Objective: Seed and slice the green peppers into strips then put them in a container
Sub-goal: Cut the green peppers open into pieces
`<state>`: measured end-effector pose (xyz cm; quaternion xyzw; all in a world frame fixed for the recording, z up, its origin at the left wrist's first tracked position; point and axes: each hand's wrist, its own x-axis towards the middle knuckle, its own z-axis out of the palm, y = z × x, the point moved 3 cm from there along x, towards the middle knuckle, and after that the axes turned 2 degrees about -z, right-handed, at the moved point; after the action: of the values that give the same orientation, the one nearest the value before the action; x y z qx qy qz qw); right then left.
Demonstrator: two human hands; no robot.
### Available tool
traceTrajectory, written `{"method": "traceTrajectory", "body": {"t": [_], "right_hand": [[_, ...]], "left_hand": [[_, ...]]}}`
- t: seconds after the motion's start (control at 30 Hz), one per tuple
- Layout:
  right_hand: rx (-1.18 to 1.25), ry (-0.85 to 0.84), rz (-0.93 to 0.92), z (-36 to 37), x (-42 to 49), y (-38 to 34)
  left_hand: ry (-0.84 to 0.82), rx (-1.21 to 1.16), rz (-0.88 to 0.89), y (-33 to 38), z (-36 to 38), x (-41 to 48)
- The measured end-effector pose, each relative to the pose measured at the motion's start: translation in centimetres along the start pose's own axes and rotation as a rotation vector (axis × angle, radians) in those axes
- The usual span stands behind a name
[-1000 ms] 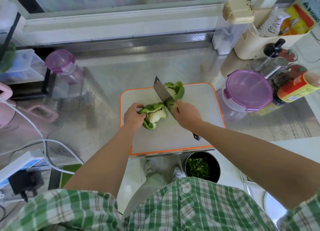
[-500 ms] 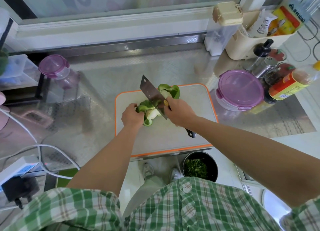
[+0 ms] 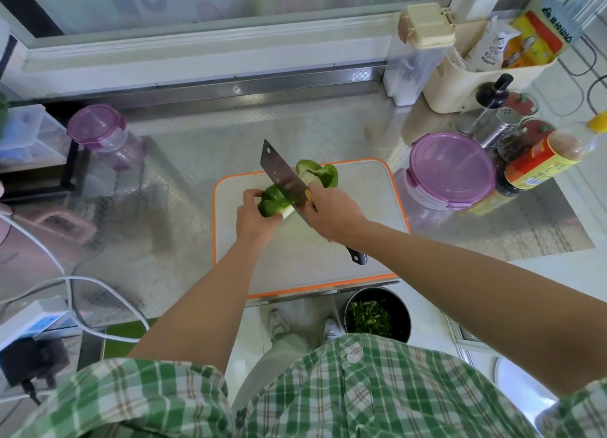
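Head view: at the centre of the frame lies an orange-rimmed cutting board (image 3: 361, 207). The left hand (image 3: 254, 215) curls its fingers round one green pepper half (image 3: 272, 201) at the board's upper left, holding it with the glossy skin showing. The right hand (image 3: 331, 212) is clamped round the grip of a cleaver (image 3: 279, 174). The blade slants up and to the left and presses against the right side of that half, where a pale edge of flesh shows. A second pepper half (image 3: 320, 173) lies cut side up just beyond the blade at the board's top edge, its white core and seeds in place.

The pepper appears to be halved and no more. No strips are on the board, so seeding seems barely begun and all the slicing is left. The purple-lidded container (image 3: 451, 169), right of the board, is closed, and nothing can be seen in it. A black pot (image 3: 376, 316) with chopped greens stands below the board's lower edge. Whether that one is meant to take the strips cannot be told.
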<state>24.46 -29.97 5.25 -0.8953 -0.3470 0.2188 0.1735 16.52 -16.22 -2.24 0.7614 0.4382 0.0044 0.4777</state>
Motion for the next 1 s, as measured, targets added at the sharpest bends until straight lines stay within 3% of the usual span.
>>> {"method": "traceTrajectory", "body": {"t": [0.17, 0.53, 0.77, 0.9, 1.0], "right_hand": [[-0.001, -0.039, 0.009, -0.7, -0.2, -0.7], [-0.11, -0.112, 0.075, -0.9, 1.2, -3.5], [-0.229, -0.204, 0.068, -1.3, 1.4, -4.3], [-0.129, -0.149, 0.016, -0.6, 1.0, -4.6], [-0.203, -0.2, 0.086, -0.8, 1.1, -4.2]], "left_hand": [[0.017, -0.135, -0.036, 0.1, -0.1, 0.5], [0.12, 0.136, 0.029, 0.8, -0.2, 0.0], [0.134, 0.217, 0.094, 1.1, 0.2, -0.4], [0.136, 0.21, 0.083, 1.0, 0.0, -0.4], [0.126, 0.215, 0.09, 1.1, 0.1, -0.3]]}}
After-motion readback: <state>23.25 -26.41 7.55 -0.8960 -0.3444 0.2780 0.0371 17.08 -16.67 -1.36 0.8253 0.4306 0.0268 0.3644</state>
